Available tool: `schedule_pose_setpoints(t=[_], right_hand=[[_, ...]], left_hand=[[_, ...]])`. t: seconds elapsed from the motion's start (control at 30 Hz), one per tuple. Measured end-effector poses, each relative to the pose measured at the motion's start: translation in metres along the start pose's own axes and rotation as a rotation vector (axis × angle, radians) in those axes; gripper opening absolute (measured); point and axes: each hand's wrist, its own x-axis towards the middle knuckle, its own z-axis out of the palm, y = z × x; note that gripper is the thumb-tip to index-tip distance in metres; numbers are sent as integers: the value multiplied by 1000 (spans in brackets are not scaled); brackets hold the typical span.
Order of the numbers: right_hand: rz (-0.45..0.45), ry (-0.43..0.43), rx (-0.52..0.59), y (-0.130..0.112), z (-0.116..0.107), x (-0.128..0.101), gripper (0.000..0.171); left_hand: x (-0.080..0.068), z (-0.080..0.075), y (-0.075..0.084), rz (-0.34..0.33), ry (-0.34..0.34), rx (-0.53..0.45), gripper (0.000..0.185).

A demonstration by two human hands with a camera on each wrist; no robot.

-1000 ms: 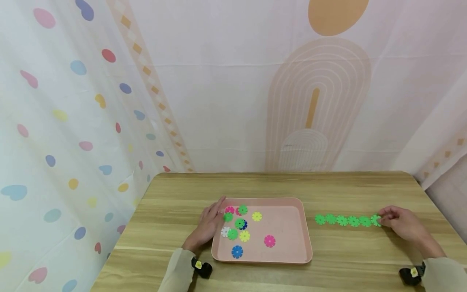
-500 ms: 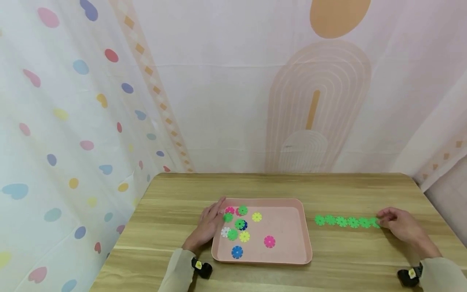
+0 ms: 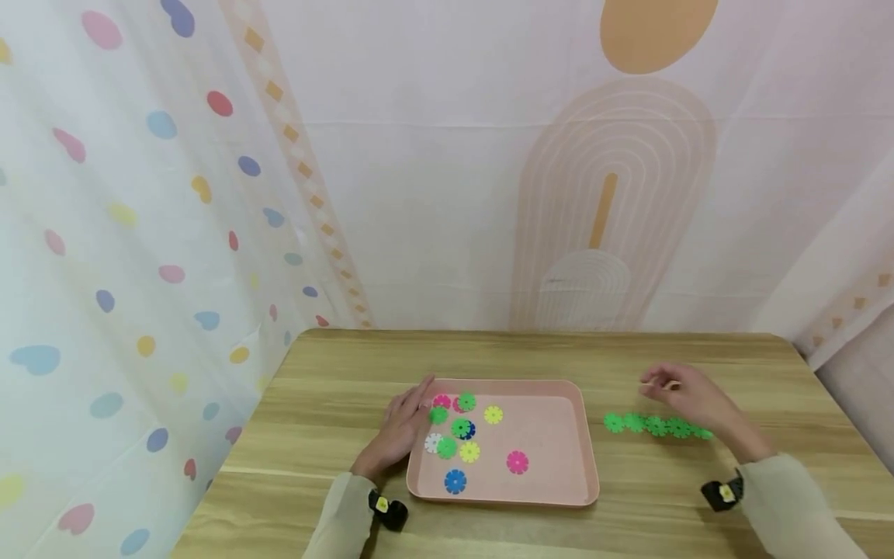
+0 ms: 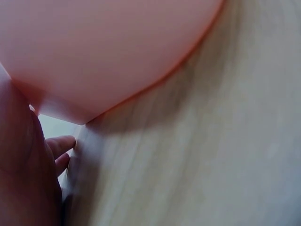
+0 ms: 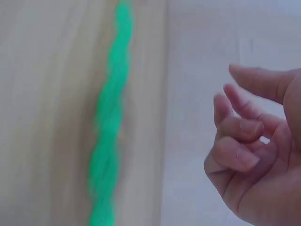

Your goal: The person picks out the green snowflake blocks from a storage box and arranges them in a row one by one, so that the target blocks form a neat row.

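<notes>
My left hand (image 3: 395,433) rests along the left side of a pink tray (image 3: 553,435), its fingers reaching up by the rim. In the left wrist view the tray's outer wall (image 4: 108,52) fills the upper left, beside the hand. Flower-shaped plastic discs lie in the tray, among them a blue disc (image 3: 455,481), a pink disc (image 3: 518,463) and a yellow disc (image 3: 493,414). Right of the tray, several green discs form a straight row (image 3: 655,425). Behind that row my right hand (image 3: 691,397) is raised, holding nothing, thumb and index finger apart; its forearm covers the row's right end.
A wood-grain table (image 3: 503,536) bears the tray and the row. Its back edge meets a patterned curtain (image 3: 433,202). A black wrist camera (image 3: 723,494) sits at the right sleeve, another camera (image 3: 389,512) at the left.
My right hand has let go of the row's right-end disc and moved left and up, above the row. The left hand stays at the tray.
</notes>
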Motion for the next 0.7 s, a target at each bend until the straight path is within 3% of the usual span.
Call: schedule_pose_setpoints(t=[0.17, 0.27, 0.47, 0.7], right_hand=[[-168, -125, 53, -36, 30, 33, 11], [-214, -213, 61, -56, 47, 50, 8], [-176, -386, 128, -89, 84, 72, 14], [-159, -506, 161, -119, 122, 87, 23]], left_hand=[[-1, -1, -1, -3, -13, -13, 47], [-1, -1, -1, 5, -11, -10, 47], [0, -1, -2, 22, -5, -2, 47], [2, -1, -2, 23, -7, 13, 48]])
